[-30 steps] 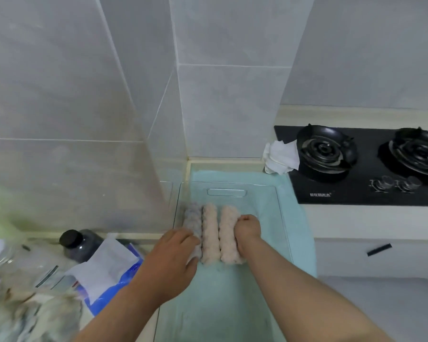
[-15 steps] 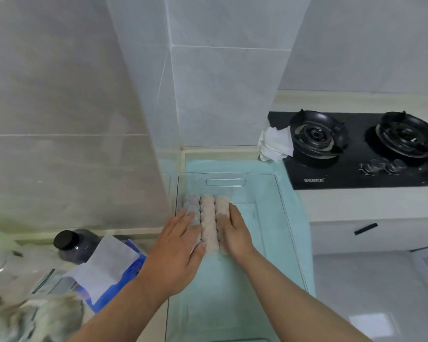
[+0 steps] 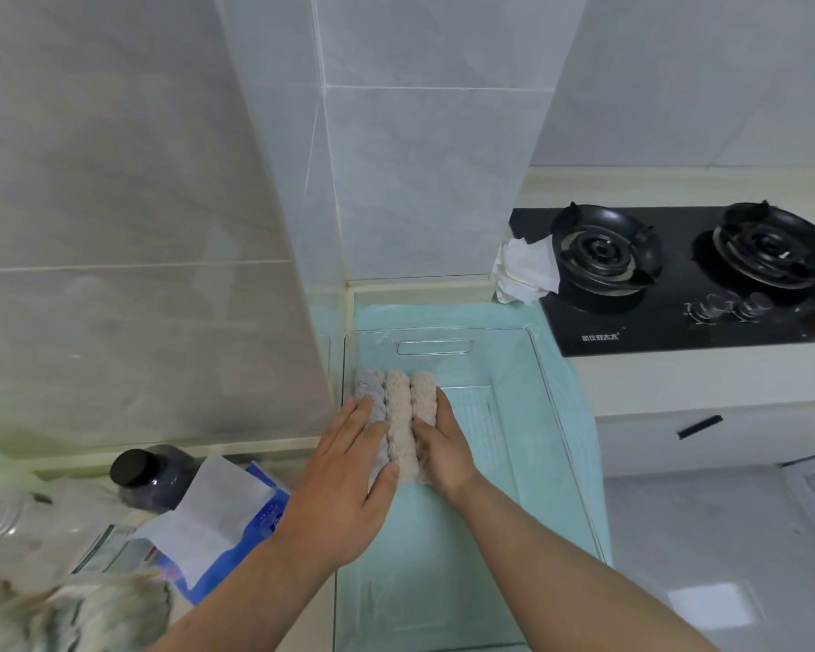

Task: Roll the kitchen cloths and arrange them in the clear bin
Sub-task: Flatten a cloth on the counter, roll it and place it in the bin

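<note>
Both hands lie flat with straight fingers and grip nothing. The left hand [image 3: 349,468] presses its palm and fingers on the near half of the grey roll [image 3: 367,385], its thumb against the middle pink roll [image 3: 400,416]. The right hand [image 3: 443,444] lies edge-on along the outer side of the right pink roll [image 3: 423,392], fingertips pointing away. This looks like squeezing from both sides: packed side by side, the three rolls should stay wound and leave floor free for more.

The rolls lie between the hands, lengthwise, touching one another. Their near ends are under the palms and their far ends reach just past the fingertips. They sit in the left part of the clear bin [image 3: 552,416], the grey one against its left wall, short of the far wall with its handle slot. The bin's right part holds nothing.

The bin stands on a teal mat [image 3: 443,312] at the back-left corner of the worktop [image 3: 669,383], beside the tiled pillar. Beyond, a crumpled white cloth [image 3: 525,270] lies at the edge of the black stove [image 3: 678,322], apart from the bin.
</note>
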The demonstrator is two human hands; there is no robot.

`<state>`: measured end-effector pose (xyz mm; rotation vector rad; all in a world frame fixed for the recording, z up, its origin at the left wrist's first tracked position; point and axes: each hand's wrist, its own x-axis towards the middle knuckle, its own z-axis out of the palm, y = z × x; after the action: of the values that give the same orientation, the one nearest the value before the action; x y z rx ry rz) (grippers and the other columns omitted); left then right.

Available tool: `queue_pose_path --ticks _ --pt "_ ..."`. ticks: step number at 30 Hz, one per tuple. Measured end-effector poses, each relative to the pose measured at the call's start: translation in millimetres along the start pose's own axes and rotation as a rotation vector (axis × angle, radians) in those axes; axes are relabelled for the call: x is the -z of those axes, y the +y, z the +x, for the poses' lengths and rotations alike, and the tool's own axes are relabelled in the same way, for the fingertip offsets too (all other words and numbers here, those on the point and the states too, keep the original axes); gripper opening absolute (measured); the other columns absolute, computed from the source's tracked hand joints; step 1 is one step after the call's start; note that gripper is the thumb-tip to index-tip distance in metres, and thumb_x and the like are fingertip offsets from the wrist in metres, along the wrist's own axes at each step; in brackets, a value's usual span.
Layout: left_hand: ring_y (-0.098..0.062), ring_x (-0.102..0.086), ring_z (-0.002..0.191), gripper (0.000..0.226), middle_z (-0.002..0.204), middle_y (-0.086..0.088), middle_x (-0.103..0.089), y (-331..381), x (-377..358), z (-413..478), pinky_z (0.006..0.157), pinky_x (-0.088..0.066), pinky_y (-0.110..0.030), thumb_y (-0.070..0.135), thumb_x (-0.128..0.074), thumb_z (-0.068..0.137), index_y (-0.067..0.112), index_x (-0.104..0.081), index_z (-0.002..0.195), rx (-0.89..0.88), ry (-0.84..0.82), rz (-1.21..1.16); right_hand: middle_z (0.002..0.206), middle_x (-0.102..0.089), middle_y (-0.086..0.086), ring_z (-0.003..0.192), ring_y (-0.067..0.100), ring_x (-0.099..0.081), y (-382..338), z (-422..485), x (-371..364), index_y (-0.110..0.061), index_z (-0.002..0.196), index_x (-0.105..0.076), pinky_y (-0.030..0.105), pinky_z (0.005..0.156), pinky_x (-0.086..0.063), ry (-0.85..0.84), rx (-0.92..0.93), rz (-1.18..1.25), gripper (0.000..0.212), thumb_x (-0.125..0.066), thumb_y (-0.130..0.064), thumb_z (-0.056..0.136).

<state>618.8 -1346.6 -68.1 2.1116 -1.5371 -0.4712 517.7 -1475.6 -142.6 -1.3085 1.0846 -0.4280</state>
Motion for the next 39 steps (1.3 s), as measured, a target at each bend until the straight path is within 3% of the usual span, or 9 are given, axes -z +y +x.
queue_pose_path --ticks 5,10,16,20,24,26,29,34,39 --pt "0.017 0.016 0.135 0.072 0.159 0.013 -0.011 -0.5 -1.3 -0.7 0.108 0.005 -0.008 0.057 -0.017 0.084 0.022 -0.04 0.143 0.011 0.009 -0.025 0.127 -0.056 -0.025 0.118 0.002 -0.055 -3.3 -2.0 -7.9 -0.063 0.114 -0.043 0.031 0.102 -0.044 -0.01 -0.005 -0.025 0.052 -0.051 -0.026 0.078" --pt "0.017 0.018 0.134 0.074 0.157 0.016 -0.008 -1.3 -0.3 -0.4 0.106 0.01 -0.005 0.06 -0.013 0.083 0.024 -0.038 0.143 0.004 -0.004 -0.015 0.112 -0.064 -0.01 0.1 0.015 -0.062 -15.2 -1.1 4.4 -0.037 0.12 -0.051 0.03 0.083 -0.05 -0.002 -0.005 -0.205 0.044 -0.052 -0.029 0.077" --pt "0.014 0.016 0.137 0.074 0.157 0.016 -0.008 -1.8 -0.4 0.3 0.107 0.008 -0.007 0.06 -0.014 0.083 0.025 -0.04 0.142 -0.007 -0.01 -0.043 0.114 -0.061 -0.01 0.104 0.013 -0.06 -18.3 0.5 15.1 -0.033 0.117 -0.049 0.043 0.093 -0.05 0.024 -0.018 -0.34 0.047 -0.055 -0.045 0.072" --pt "0.01 0.014 0.138 0.069 0.158 0.016 -0.008 -1.5 -0.1 -0.3 0.108 0.007 -0.01 0.058 -0.016 0.086 0.025 -0.038 0.143 -0.016 -0.016 -0.029 0.115 -0.06 -0.013 0.107 0.014 -0.059 -27.0 -8.9 21.6 -0.033 0.116 -0.047 0.042 0.095 -0.049 0.055 -0.043 -0.34 0.046 -0.057 -0.048 0.074" --pt "0.009 0.015 0.137 0.065 0.159 0.015 -0.006 1.4 4.6 -1.7 0.108 0.007 -0.011 0.057 -0.019 0.088 0.028 -0.032 0.145 -0.005 -0.045 -0.025 0.117 -0.052 -0.006 0.11 0.017 -0.052 -33.4 -13.4 28.4 -0.021 0.132 -0.04 0.039 0.099 -0.044 0.049 -0.081 -0.354 0.062 -0.057 -0.047 0.078" --pt "0.01 0.013 0.136 0.067 0.157 0.017 -0.005 3.3 8.8 -2.5 0.106 0.007 -0.009 0.059 -0.021 0.088 0.029 -0.03 0.147 -0.001 -0.034 -0.024 0.129 -0.053 -0.001 0.118 0.023 -0.052 -39.4 -13.9 33.2 -0.023 0.133 -0.04 0.044 0.102 -0.043 0.055 -0.062 -0.424 0.07 -0.052 -0.057 0.073" --pt "0.01 0.01 0.134 0.063 0.158 0.016 -0.005 7.1 11.5 -6.3 0.105 0.007 -0.008 0.056 -0.03 0.093 0.028 -0.025 0.149 0.057 -0.017 -0.012 0.151 -0.034 0.007 0.139 0.029 -0.033 -54.0 -22.1 42.6 -0.016 0.151 -0.021 0.042 0.114 -0.029 0.016 -0.012 -0.519 0.081 -0.052 -0.051 0.085" --pt "0.004 -0.009 0.137 0.068 0.158 0.007 -0.022 21.9 15.6 -23.1 0.111 -0.007 -0.018 0.056 -0.033 0.086 0.026 -0.035 0.147 0.17 0.12 -0.041 0.158 -0.021 0.005 0.145 0.025 -0.019 -68.5 -38.5 69.7 -0.019 0.153 -0.017 0.041 0.117 -0.02 -0.066 0.102 -0.553 0.073 -0.05 -0.043 0.092" --pt "-0.001 -0.026 0.136 0.039 0.146 0.014 -0.035 65.5 26.7 -68.1 0.108 -0.018 -0.02 0.033 -0.052 0.097 0.028 -0.048 0.135 0.311 0.443 -0.066 0.158 -0.025 -0.003 0.143 0.017 -0.027 -84.6 -70.2 108.4 -0.025 0.152 -0.023 0.034 0.115 -0.025 -0.205 0.28 -0.522 0.063 -0.051 -0.036 0.095"
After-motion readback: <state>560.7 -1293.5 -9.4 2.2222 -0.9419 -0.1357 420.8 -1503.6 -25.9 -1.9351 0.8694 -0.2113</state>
